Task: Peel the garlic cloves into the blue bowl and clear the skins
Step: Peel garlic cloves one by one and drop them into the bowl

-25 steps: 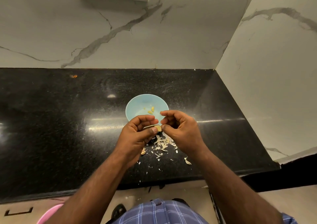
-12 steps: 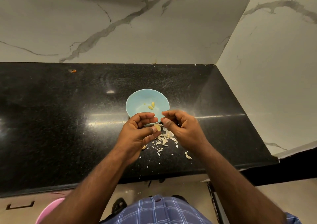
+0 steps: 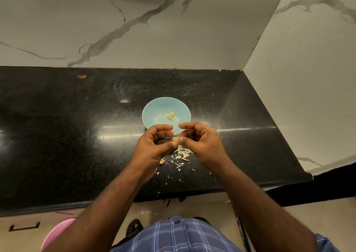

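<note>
Change: both hands have lifted slightly toward the bowl since the earlier frame; the clove between them is now mostly hidden by the thumbs.
Clothing: blue checked cloth (image 3: pixel 179 234) at the bottom edge, nearest the camera.
Forearms: both reach forward over the counter edge and converge at centre.
Left hand (image 3: pixel 154 145): fingers curled inward, thumb extended to the right, pinching the garlic clove (image 3: pixel 175 139) at its near side.
Right hand (image 3: pixel 202 141): fingers curled, thumb tip meeting the left thumb, pinching the same clove from the right.
Clove position: held above the counter, just in front of the bowl's near rim, only a pale tip visible.
Skins (image 3: pixel 181 155): pale flakes scattered on the black counter (image 3: pixel 67 136) directly beneath and in front of the hands.
Blue bowl (image 3: pixel 154 109): standing on the counter just beyond the hands, near rim partly covered by the fingers.
Bowl contents: two peeled cloves (image 3: pixel 170 116) lying close together near the centre.
Background: marble-patterned wall (image 3: pixel 134 30) behind the counter.
</note>
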Demonstrator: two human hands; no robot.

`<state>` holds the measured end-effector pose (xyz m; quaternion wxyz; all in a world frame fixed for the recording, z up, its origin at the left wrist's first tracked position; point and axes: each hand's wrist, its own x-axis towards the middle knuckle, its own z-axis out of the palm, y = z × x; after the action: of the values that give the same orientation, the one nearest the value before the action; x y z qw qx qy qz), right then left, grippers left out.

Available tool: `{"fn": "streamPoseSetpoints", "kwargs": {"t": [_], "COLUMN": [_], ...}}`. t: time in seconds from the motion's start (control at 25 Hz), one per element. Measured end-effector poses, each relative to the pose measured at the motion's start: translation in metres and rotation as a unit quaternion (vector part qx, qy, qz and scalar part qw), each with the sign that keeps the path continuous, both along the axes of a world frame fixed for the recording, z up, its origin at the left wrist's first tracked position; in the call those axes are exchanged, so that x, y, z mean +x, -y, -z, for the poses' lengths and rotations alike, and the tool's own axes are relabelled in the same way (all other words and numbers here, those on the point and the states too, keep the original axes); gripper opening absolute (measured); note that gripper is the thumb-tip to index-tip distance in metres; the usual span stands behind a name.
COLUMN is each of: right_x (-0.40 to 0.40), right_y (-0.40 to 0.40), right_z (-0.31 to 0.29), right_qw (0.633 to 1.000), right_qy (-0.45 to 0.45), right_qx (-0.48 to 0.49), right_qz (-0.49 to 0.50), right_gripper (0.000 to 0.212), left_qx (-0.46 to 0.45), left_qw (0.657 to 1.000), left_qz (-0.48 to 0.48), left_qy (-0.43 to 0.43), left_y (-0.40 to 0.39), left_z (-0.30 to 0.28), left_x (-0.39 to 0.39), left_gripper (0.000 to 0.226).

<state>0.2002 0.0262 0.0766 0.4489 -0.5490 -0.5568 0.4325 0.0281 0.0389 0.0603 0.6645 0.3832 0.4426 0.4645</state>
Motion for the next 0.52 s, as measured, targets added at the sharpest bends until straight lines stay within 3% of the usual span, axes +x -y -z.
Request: {"fn": "streamPoseSetpoints", "kwargs": {"t": [0.28, 0.4, 0.52], "right_x": [0.010, 0.017, 0.020], "right_y": [-0.002, -0.003, -0.005], "right_z": [0.005, 0.009, 0.013], "right_qw": [0.996, 0.982, 0.975], "right_qy": [0.086, 0.177, 0.211], "right_qx": [-0.022, -0.070, -0.055], "right_qz": [0.031, 0.014, 0.049], "right_gripper": [0.030, 0.024, 0.016], "left_qx": [-0.074, -0.084, -0.090], "left_qw": [0.989, 0.989, 0.989], "left_qz": [-0.019, -0.031, -0.054], "left_qy": [0.127, 0.121, 0.106], "left_y": [-0.001, -0.003, -0.004], "left_z": [0.004, 0.008, 0.009], "left_x": [-0.006, -0.008, -0.008], "left_gripper": [0.048, 0.048, 0.044]}}
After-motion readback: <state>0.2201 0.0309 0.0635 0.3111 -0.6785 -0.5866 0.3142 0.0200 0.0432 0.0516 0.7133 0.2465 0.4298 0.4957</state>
